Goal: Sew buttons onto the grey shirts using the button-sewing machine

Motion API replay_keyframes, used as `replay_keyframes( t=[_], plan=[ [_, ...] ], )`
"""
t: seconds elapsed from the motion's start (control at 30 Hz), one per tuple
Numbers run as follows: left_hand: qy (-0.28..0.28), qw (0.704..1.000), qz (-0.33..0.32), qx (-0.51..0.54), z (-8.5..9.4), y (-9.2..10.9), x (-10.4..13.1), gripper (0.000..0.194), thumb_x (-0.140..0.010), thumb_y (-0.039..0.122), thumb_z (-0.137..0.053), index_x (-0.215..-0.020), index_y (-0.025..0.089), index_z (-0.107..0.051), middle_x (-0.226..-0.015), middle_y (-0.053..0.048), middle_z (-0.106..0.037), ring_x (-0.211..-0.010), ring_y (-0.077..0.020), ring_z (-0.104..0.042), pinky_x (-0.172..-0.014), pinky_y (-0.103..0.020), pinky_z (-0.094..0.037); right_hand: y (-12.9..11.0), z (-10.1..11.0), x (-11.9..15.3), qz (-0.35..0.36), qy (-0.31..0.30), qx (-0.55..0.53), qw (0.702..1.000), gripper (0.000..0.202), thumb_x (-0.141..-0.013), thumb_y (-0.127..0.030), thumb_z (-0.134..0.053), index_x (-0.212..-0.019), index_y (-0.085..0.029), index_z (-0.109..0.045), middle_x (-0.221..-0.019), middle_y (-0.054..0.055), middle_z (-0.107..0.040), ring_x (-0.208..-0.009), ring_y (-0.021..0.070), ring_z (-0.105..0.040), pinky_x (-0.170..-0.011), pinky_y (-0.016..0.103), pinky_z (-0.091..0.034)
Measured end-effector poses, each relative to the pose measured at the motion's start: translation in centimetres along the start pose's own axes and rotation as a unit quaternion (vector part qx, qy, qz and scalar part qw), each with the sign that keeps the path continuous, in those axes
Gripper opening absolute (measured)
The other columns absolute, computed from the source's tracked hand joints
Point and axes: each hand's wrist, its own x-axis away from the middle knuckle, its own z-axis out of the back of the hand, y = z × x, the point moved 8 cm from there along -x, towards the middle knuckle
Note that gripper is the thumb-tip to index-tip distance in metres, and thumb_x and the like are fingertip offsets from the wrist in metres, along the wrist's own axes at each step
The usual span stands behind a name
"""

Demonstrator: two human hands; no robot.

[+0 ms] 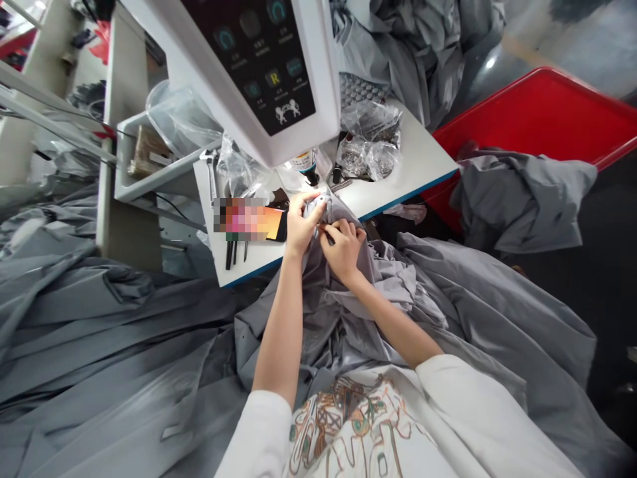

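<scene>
Grey fabric (326, 285) lies bunched across my lap and rises to the edge of a white table. My left hand (301, 224) is closed on a fold of it, thumb and fingers pinching near a small shiny spot. Just right of it, my right hand (343, 245) has its fingers curled on the same fabric; whether a small item sits between the fingertips is hidden. A phone (276, 224) with a lit, partly blurred screen lies left of my left hand. Beyond the hands stands a small bottle (304, 161) with a dark tip, partly covered by the machine head.
A white machine head (326, 79) with a dark button panel hangs above the white table (423, 159). Clear bags of metal parts (371, 156) lie at the right. A red bin (527, 119) stands far right. Grey cloth (109, 332) heaps along the left.
</scene>
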Motion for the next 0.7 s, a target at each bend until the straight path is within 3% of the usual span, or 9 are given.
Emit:
replay_keyframes(
  t=[0.2,0.43,0.57,0.7],
  plan=[
    [0.007,1.0,-0.004,-0.009,0.1,0.5,-0.1,0.027,-0.084,0.041,-0.062,-0.1,0.02,-0.064,-0.107,-0.007,-0.062,-0.107,-0.0169,-0.058,-0.098,-0.03,-0.044,-0.6,0.5,-0.4,0.005,0.049,0.02,0.999,0.023,-0.091,-0.031,-0.05,-0.082,-0.021,-0.068,-0.088,0.009,-0.061,-0.089,0.0234,-0.049,-0.089,0.044,-0.025],
    [0.004,1.0,-0.004,-0.006,0.0,1.1,0.2,0.031,-0.085,0.039,-0.061,-0.109,0.02,-0.065,-0.111,-0.008,-0.058,-0.11,-0.0174,-0.056,-0.101,-0.031,-0.043,-0.9,0.4,-0.5,0.014,0.06,0.039,0.997,0.014,-0.085,-0.026,-0.056,-0.079,-0.021,-0.067,-0.084,0.007,-0.062,-0.086,0.0217,-0.051,-0.088,0.041,-0.027],
    [0.006,1.0,-0.003,-0.023,-0.1,0.9,0.2,0.026,-0.084,0.034,-0.061,-0.105,0.02,-0.067,-0.108,-0.007,-0.056,-0.108,-0.0167,-0.056,-0.101,-0.03,-0.043,-1.2,2.7,-0.4,0.04,0.057,0.003,0.998,0.013,-0.085,-0.025,-0.055,-0.083,-0.022,-0.068,-0.077,0.003,-0.06,-0.08,0.0181,-0.054,-0.087,0.038,-0.03],
    [0.018,0.999,-0.003,-0.042,-0.1,1.2,0.3,0.019,-0.082,0.028,-0.062,-0.098,0.02,-0.067,-0.106,-0.007,-0.056,-0.106,-0.0172,-0.057,-0.1,-0.031,-0.043,-1.5,6.2,-2.7,0.102,0.062,-0.016,0.993,0.012,-0.085,-0.024,-0.055,-0.083,-0.022,-0.066,-0.075,0.003,-0.058,-0.073,0.0167,-0.054,-0.079,0.033,-0.039]
  ],
)
